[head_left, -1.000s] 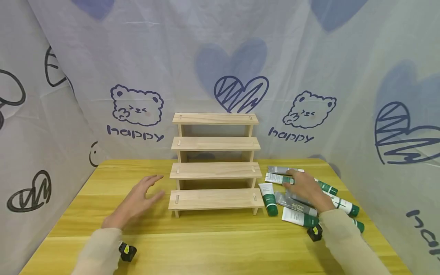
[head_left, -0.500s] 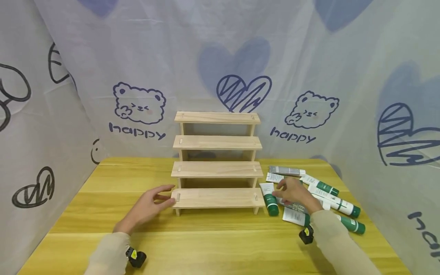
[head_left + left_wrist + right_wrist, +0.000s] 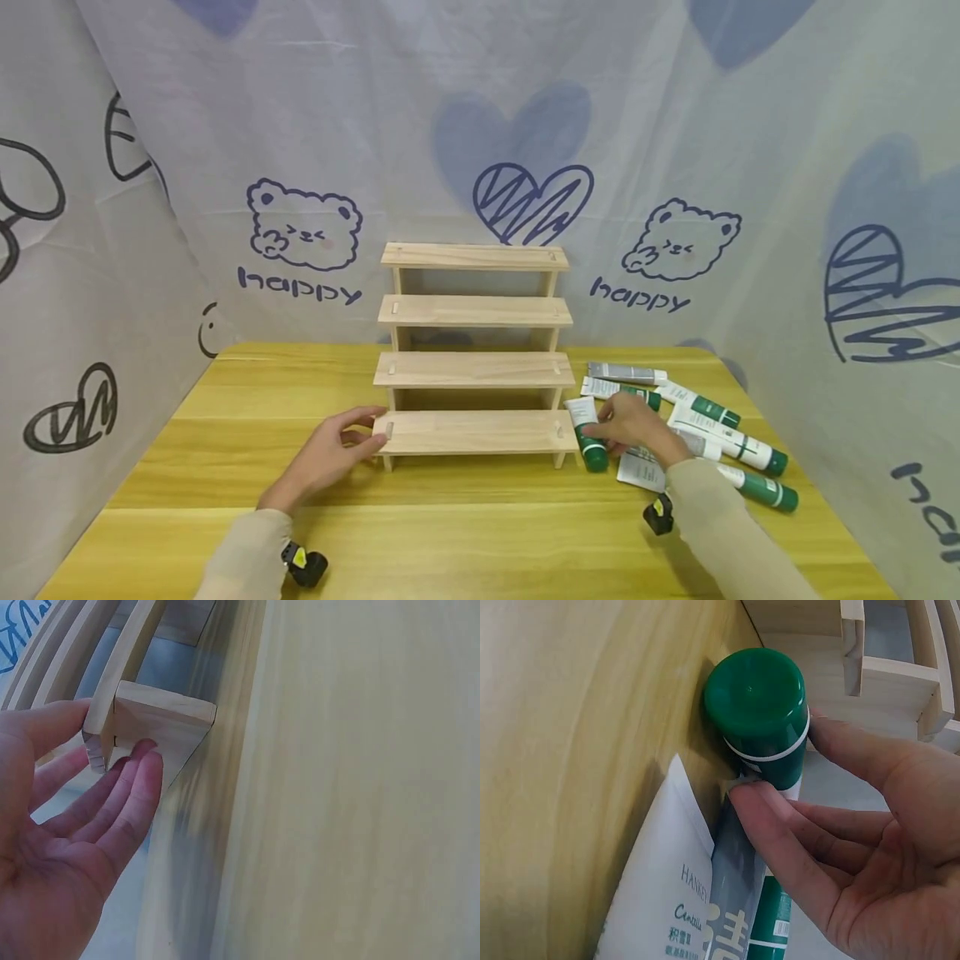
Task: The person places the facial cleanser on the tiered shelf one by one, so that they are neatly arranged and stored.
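A pale wooden step rack (image 3: 471,367) with stacked shelves stands at the back middle of the table. My left hand (image 3: 330,450) grips the left end of its lowest shelf; in the left wrist view the thumb lies on one face of the board (image 3: 120,682) and curled fingers reach behind the other. To the right of the rack, my right hand (image 3: 630,423) pinches a white-and-green squeeze tube (image 3: 588,433) between thumb and fingers. In the right wrist view its green cap (image 3: 754,694) points at the camera, and the fingers hide part of its body.
Several tubes lie right of the rack: a grey one (image 3: 626,372) at the back, white-and-green ones (image 3: 765,487) farther right. A white tube (image 3: 660,877) and a grey tube (image 3: 735,877) lie close beside my right fingers. A printed cloth (image 3: 480,125) hangs behind.
My left hand has moved right, onto the rack's lowest shelf. My right hand has come from over the back tubes toward the front left and taken hold of the tube beside the rack.
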Tool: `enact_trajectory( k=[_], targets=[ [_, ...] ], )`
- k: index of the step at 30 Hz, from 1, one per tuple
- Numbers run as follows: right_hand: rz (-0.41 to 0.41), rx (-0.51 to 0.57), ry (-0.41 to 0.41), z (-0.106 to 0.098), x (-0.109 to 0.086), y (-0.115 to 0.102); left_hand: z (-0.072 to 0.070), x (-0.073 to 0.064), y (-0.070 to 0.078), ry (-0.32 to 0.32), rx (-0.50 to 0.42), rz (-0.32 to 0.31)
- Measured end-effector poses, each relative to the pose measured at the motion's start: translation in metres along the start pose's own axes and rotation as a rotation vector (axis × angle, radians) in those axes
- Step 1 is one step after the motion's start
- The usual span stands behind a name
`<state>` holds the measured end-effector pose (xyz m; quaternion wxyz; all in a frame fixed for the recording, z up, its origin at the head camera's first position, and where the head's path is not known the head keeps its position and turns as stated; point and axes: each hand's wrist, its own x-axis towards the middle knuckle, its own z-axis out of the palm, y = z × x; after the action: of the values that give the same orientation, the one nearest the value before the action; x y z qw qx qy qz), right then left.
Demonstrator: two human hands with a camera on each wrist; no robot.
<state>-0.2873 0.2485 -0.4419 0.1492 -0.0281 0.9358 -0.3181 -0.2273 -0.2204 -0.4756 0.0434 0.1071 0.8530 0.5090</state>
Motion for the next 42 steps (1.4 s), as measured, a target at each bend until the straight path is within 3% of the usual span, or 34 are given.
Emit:
enact_trajectory(
  k=[8, 18, 31, 42],
  targets=[
    [0.029, 0.035, -0.016, 0.007, 0.003, -0.003, 0.001, -0.001, 0.0, -0.003, -0.056, 0.006],
    [0.059, 0.085, -0.016, 0.008, 0.0, -0.004, 0.0, 0.0, 0.001, 0.012, -0.071, -0.039],
    [0.045, 0.064, 0.059, -0.024, 0.0, -0.011, 0.0, 0.002, 0.005, 0.027, -0.115, -0.107],
    [0.06, 0.052, 0.135, -0.041, 0.0, -0.031, 0.0, 0.003, 0.001, 0.027, -0.173, -0.132]
  ],
)
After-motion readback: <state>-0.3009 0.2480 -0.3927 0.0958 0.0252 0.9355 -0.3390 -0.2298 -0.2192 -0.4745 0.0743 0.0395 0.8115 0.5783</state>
